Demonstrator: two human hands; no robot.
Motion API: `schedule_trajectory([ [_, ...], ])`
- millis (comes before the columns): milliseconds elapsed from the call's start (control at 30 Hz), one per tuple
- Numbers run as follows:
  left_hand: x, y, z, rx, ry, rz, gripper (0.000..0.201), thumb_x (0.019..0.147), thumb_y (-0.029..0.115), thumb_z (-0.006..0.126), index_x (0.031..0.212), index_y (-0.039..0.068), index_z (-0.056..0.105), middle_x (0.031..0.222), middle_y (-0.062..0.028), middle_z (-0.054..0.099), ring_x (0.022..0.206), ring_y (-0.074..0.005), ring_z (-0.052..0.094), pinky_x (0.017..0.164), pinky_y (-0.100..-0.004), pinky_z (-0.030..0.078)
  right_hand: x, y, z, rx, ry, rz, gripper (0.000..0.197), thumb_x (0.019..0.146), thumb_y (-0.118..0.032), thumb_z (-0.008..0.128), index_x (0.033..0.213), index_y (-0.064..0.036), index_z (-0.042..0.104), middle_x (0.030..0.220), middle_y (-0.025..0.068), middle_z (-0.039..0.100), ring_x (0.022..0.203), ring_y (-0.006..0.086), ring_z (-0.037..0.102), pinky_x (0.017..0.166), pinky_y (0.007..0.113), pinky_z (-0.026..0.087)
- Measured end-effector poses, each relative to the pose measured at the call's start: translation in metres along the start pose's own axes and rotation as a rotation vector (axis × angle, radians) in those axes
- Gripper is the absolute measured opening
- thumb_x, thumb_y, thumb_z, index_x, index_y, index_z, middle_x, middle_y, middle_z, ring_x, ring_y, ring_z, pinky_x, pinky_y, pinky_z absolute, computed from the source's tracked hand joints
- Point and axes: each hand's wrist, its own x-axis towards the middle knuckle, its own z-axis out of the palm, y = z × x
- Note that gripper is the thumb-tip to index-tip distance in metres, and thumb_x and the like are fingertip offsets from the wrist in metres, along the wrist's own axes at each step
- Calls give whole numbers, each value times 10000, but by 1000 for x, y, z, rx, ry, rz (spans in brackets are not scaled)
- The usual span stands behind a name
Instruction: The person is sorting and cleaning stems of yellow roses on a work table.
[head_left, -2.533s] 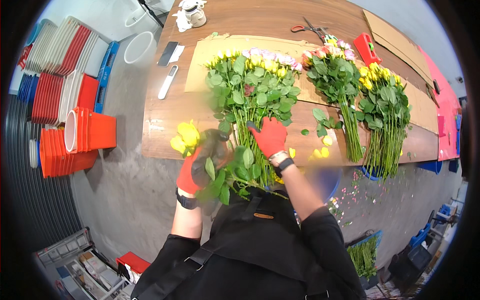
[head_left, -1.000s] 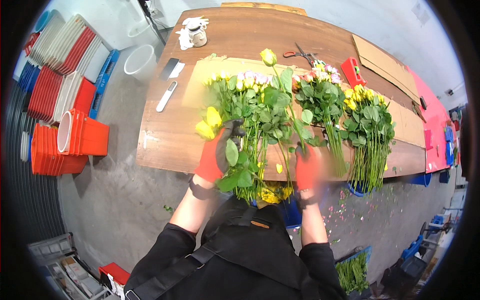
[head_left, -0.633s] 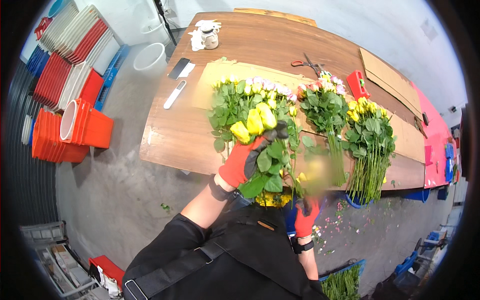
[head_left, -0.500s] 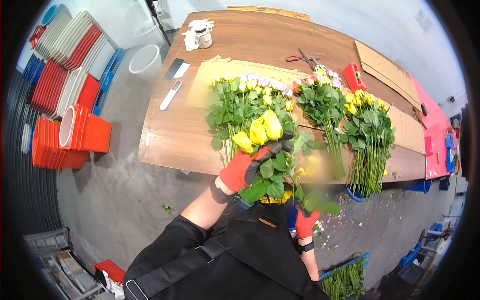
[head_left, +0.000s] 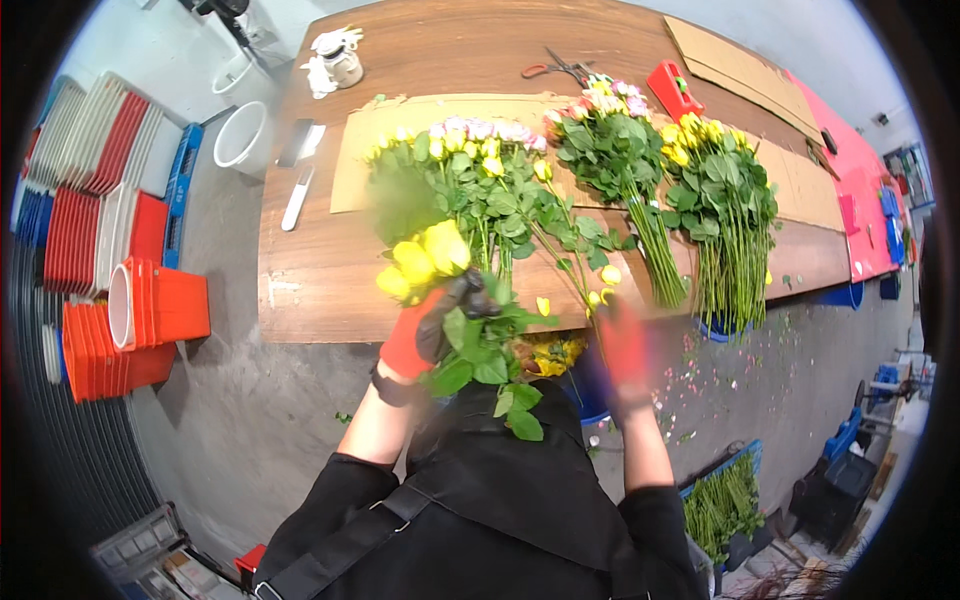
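Roses fill the near half of the long wooden table (head_left: 300,270), whose front edge runs just ahead of the person's hands. The left hand (head_left: 425,335), in a red and black glove, has its fingers wrapped tight around the stems of a small bunch of yellow roses (head_left: 425,262), the blooms raised over the table's edge and the leafy stems hanging toward the person's dark apron (head_left: 510,500). The right hand (head_left: 622,345), also gloved in red, is smeared by motion just beside the table edge; I cannot tell how its fingers are set or whether they hold anything.

On a flat sheet of brown cardboard (head_left: 350,170) lies a loose heap of pale pink and yellow roses (head_left: 480,190), touching the held bunch. Two more bundles, one mixed pink (head_left: 620,170) and one yellow (head_left: 725,210), lie to the right with stems overhanging the edge. Beyond them the tabletop is bare smooth wood, with red-handled scissors (head_left: 555,68) near the far side.

Left of the table, open grey concrete floor (head_left: 220,400) runs to stacked orange plastic buckets (head_left: 150,310) and a white bucket (head_left: 240,135).
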Motion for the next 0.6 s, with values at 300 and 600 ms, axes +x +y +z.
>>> schedule_trajectory([
  [300, 17, 1, -7, 76, 179, -18, 277, 1093, 204, 546, 1290, 12, 579, 983, -33, 620, 869, -110, 545, 889, -322, 493, 91, 49, 90, -671, 206, 146, 585, 869, -344, 781, 1366, -98, 596, 1163, 156, 683, 1079, 391, 642, 900, 494, 509],
  [600, 50, -1, 8, -18, 252, 78, 299, 1090, 267, 570, 1289, 61, 656, 1048, -1, 688, 843, -81, 572, 755, -241, 481, -6, -47, -25, 540, -84, 220, 322, 1016, -207, 607, 1231, 31, 631, 1013, 58, 678, 797, 126, 592, 725, 287, 490],
])
